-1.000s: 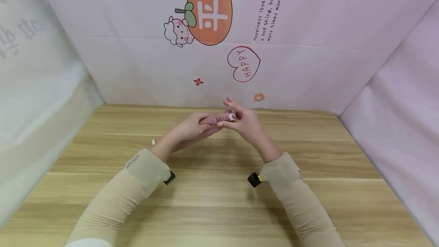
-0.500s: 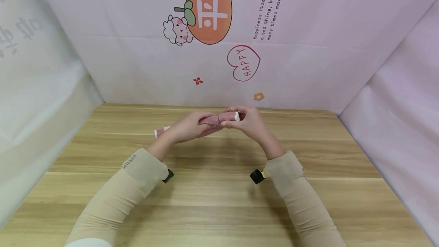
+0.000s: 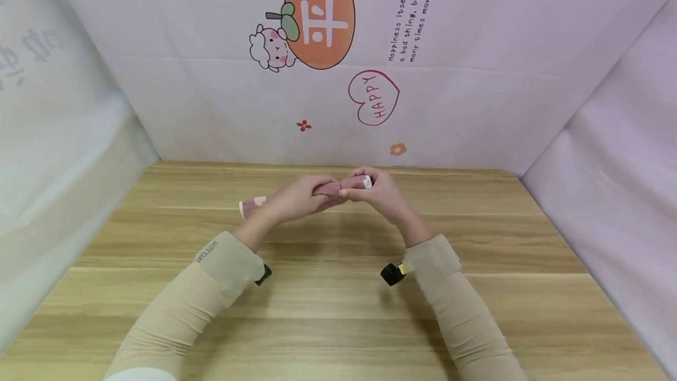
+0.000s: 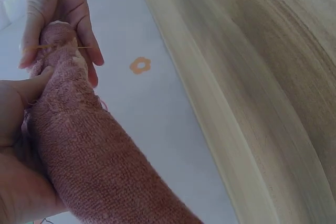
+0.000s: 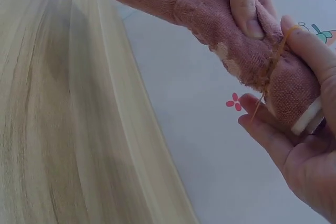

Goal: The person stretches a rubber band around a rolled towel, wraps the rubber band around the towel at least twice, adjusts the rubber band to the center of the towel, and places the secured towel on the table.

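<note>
A rolled pinkish-red terry towel [image 3: 328, 189] is held in the air above the far part of the table. My left hand [image 3: 298, 196] grips the roll near its narrowed neck, thumb pressed into the cloth in the left wrist view. Around the white-edged end curve the thumb and fingers of my right hand [image 3: 383, 191]. They hold a thin orange rubber band [image 5: 283, 40], which loops across the towel near that end and pulls taut from thumb to fingertips. The towel's other end sticks out behind my left wrist in the head view.
The wood-grain table [image 3: 328, 310] runs back to a white printed cloth wall [image 3: 476, 116]. More white cloth hangs on the left and right sides. Small dark wrist cameras [image 3: 392, 274] sit below both sleeves.
The right hand's spread fingers, with the band stretched between them, have drawn in around the towel's end. The white edge now shows past the fingers. The left hand keeps its grip.
</note>
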`<state>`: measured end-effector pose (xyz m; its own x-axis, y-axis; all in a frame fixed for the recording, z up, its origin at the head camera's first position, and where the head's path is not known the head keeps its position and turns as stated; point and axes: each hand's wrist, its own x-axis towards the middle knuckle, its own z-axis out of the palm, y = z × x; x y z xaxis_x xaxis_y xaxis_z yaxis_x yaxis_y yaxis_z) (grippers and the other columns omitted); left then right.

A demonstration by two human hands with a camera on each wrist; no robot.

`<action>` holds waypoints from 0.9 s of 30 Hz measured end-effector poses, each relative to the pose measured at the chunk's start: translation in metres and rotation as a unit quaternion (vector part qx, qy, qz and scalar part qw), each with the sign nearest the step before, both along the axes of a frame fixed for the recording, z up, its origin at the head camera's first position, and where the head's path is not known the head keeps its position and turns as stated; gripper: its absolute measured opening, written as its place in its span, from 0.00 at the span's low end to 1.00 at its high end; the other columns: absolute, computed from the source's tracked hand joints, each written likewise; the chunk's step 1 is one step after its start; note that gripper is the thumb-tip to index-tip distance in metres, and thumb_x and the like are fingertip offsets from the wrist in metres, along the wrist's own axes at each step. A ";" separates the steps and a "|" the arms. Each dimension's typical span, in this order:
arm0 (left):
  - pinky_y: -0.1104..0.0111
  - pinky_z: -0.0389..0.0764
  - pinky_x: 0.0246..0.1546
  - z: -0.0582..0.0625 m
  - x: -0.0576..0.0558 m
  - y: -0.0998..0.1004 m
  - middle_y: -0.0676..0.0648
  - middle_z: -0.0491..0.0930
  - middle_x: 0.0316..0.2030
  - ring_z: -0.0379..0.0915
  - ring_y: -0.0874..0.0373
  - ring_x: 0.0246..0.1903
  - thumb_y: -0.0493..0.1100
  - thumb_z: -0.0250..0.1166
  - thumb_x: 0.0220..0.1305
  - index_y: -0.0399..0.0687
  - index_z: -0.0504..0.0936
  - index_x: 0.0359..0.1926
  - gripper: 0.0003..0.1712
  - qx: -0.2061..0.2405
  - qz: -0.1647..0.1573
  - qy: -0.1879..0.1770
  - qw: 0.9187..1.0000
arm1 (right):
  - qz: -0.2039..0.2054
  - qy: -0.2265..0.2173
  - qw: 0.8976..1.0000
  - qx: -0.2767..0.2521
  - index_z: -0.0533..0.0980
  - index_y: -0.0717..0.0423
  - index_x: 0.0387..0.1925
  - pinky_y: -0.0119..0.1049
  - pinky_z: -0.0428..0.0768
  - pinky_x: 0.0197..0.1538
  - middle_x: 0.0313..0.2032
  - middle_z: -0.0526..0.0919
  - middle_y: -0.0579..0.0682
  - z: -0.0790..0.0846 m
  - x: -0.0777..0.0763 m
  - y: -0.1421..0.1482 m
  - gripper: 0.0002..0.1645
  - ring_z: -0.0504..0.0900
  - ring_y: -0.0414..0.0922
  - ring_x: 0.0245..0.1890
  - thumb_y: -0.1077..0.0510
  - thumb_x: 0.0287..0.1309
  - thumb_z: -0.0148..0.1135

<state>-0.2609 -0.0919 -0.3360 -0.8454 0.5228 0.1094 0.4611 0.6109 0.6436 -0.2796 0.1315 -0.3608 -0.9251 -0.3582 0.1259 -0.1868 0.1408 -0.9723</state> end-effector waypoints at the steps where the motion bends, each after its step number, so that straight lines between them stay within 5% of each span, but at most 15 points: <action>1: 0.52 0.77 0.59 0.000 0.000 0.001 0.45 0.83 0.53 0.77 0.49 0.54 0.39 0.61 0.75 0.51 0.84 0.54 0.11 -0.005 0.001 0.005 1.000 | -0.004 0.000 1.000 0.000 0.78 0.69 0.51 0.37 0.84 0.45 0.40 0.84 0.52 0.000 0.001 -0.001 0.20 0.81 0.42 0.37 0.65 0.60 0.72; 20: 0.54 0.78 0.58 0.001 0.000 0.005 0.49 0.83 0.53 0.78 0.54 0.51 0.45 0.61 0.77 0.52 0.85 0.54 0.11 0.043 0.027 -0.028 0.998 | -0.016 -0.019 0.997 -0.068 0.79 0.60 0.44 0.33 0.82 0.42 0.37 0.82 0.48 -0.004 -0.004 -0.007 0.11 0.79 0.41 0.36 0.65 0.60 0.70; 27: 0.60 0.78 0.58 0.004 0.005 0.003 0.51 0.82 0.53 0.78 0.56 0.54 0.44 0.61 0.77 0.51 0.83 0.57 0.13 0.123 0.032 -0.111 0.986 | -0.012 -0.027 0.995 -0.099 0.77 0.58 0.45 0.32 0.81 0.44 0.38 0.82 0.48 -0.004 -0.003 -0.009 0.12 0.78 0.41 0.39 0.67 0.61 0.69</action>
<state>-0.2561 -0.0886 -0.3325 -0.8930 0.4487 0.0344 0.2578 0.4475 0.8563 -0.2828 0.1225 -0.3648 -0.9404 -0.3093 0.1414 -0.1319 -0.0514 -0.9899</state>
